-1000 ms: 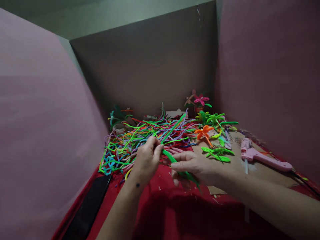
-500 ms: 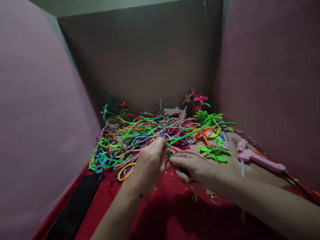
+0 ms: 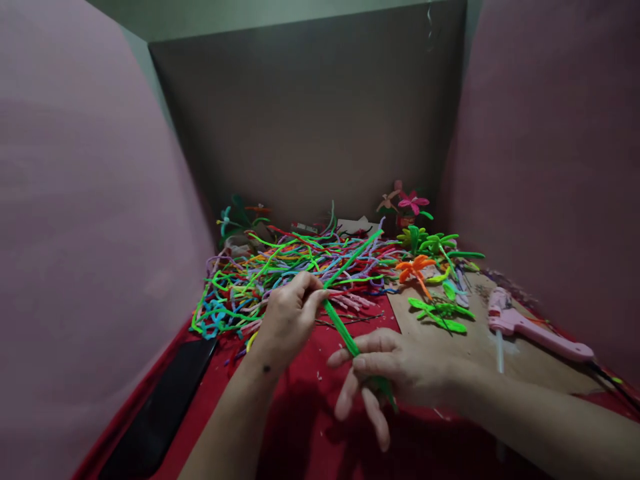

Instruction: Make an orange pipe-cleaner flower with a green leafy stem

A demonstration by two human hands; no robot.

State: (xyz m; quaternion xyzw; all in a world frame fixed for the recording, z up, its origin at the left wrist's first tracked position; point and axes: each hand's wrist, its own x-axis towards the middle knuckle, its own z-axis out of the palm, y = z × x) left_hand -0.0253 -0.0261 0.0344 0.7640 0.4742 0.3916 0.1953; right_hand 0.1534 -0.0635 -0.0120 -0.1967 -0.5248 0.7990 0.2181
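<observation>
Between my hands runs a bright green pipe cleaner (image 3: 341, 327); one stretch points up and right from my left fingers, and a thicker-looking stretch slants down to my right hand. My left hand (image 3: 293, 310) pinches it between thumb and fingertips. Thumb and index finger of my right hand (image 3: 385, 370) hold its lower part, while the other fingers spread apart below. Part of the green piece hangs behind the right fingers, partly hidden. Just beyond my left hand lies a big pile of multicoloured pipe cleaners (image 3: 290, 257).
Right of the pile, a cardboard sheet (image 3: 480, 353) bears a pink glue gun (image 3: 540, 333), an orange pipe-cleaner flower (image 3: 415, 267) and green leaf shapes (image 3: 443, 312). A black flat object (image 3: 160, 407) lies at left on the red cloth (image 3: 300, 400). Pink panels (image 3: 75, 200) flank both sides.
My right hand has moved down, away from my left, and its lower fingers have spread. More of the green pipe cleaner shows between the hands. The view has shifted slightly.
</observation>
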